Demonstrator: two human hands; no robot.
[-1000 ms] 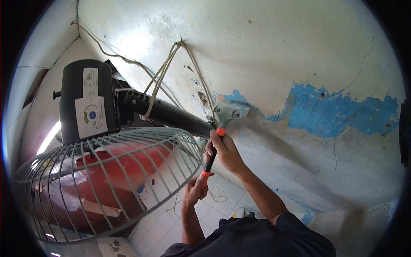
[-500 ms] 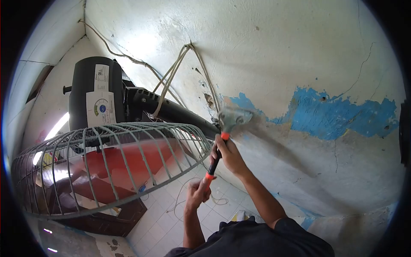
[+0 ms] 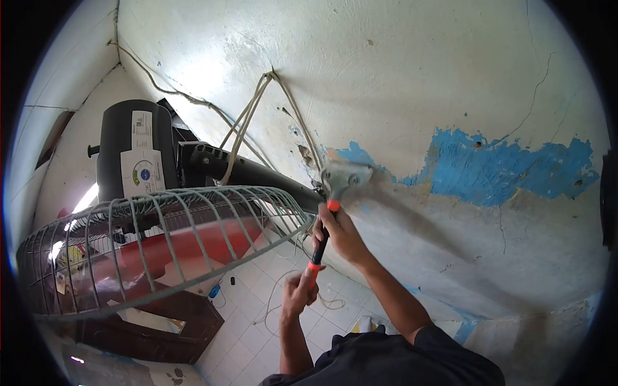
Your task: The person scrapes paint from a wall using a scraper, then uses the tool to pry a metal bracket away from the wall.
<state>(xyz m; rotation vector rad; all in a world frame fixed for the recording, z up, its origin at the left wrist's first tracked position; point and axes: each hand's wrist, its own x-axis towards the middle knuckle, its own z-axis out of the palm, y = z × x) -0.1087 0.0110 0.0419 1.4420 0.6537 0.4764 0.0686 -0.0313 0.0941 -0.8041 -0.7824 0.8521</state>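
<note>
Both hands grip one long-handled scraper [image 3: 346,178] with a wide metal head and a black and orange handle. My left hand [image 3: 299,293] is wrapped round the orange lower end of the handle. Higher up, just below the head, my right hand [image 3: 338,233] is closed round the black part. The metal head lies at the wall [image 3: 399,71], just left of a patch of exposed blue paint [image 3: 515,168]; its exact contact with the surface cannot be made out. Peeled edges and a small broken hole show beside it.
A wall fan with a wire cage [image 3: 161,257] and dark motor housing [image 3: 132,148] fills the left side, its blades blurred. A cord [image 3: 254,106] hangs from the wall near the fan's arm. Below are a tiled floor [image 3: 241,328] and brown furniture [image 3: 154,338].
The view has shifted slightly, so the fan and wall patch sit further left. The scraper head appears sharper than before, and both hands keep their hold on the handle.
</note>
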